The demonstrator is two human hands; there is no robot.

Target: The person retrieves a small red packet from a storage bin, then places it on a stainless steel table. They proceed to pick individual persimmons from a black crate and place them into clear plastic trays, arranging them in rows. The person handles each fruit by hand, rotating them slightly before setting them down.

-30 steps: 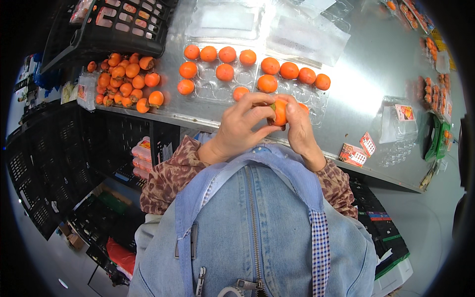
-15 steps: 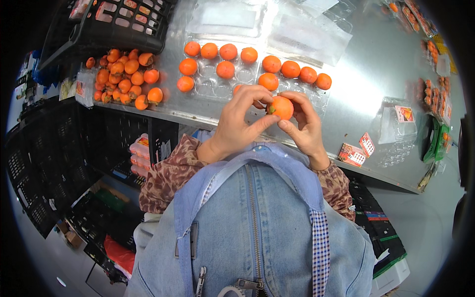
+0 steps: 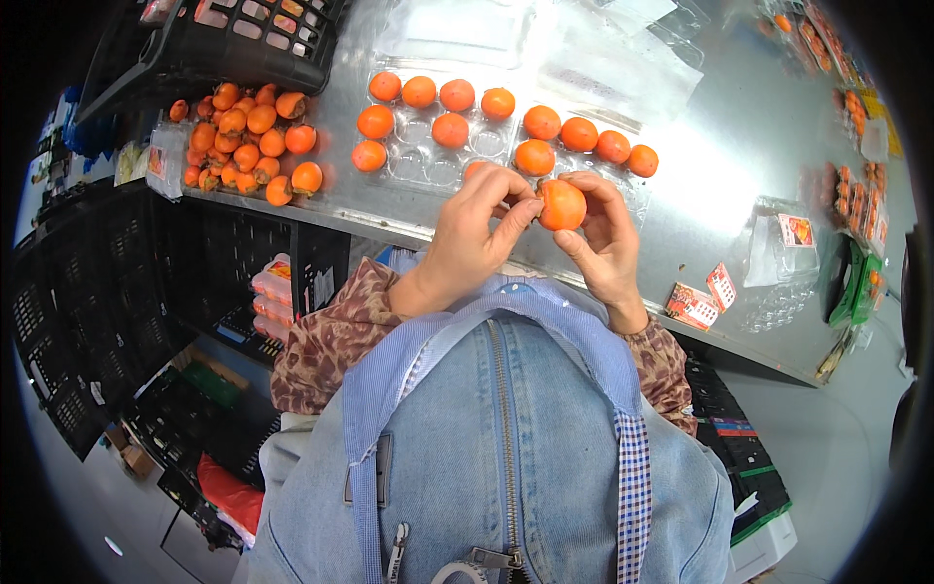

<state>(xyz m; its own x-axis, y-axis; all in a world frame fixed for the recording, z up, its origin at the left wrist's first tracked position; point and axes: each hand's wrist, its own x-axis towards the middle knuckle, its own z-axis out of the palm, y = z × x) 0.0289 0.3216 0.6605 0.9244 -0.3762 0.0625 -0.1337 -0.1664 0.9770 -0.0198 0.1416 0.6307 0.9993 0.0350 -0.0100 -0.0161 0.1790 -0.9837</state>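
Observation:
An orange persimmon (image 3: 564, 205) is held above the table's near edge between my two hands. My right hand (image 3: 613, 255) is closed around its right side, thumb below and fingers over the top. Finger and thumb of my left hand (image 3: 474, 226) pinch at its left side, by the stem end. Just beyond are two clear plastic trays, the left tray (image 3: 413, 148) and the right tray (image 3: 605, 187), partly filled with persimmons in moulded cups. My hands cover part of the trays' near side. A heap of loose persimmons (image 3: 247, 146) lies to the left.
A black crate (image 3: 233, 44) stands at the back left of the metal table (image 3: 715, 195). Clear lids (image 3: 623, 73) lie behind the trays. Printed cards (image 3: 693, 305) and stacked clear packaging (image 3: 778, 243) are on the right. Below left are black crates (image 3: 88, 331) and packed boxes (image 3: 272, 297).
The persimmon has turned and shifted slightly right, so its leafy cap no longer faces up. My left fingers have drawn into a tighter pinch at its side.

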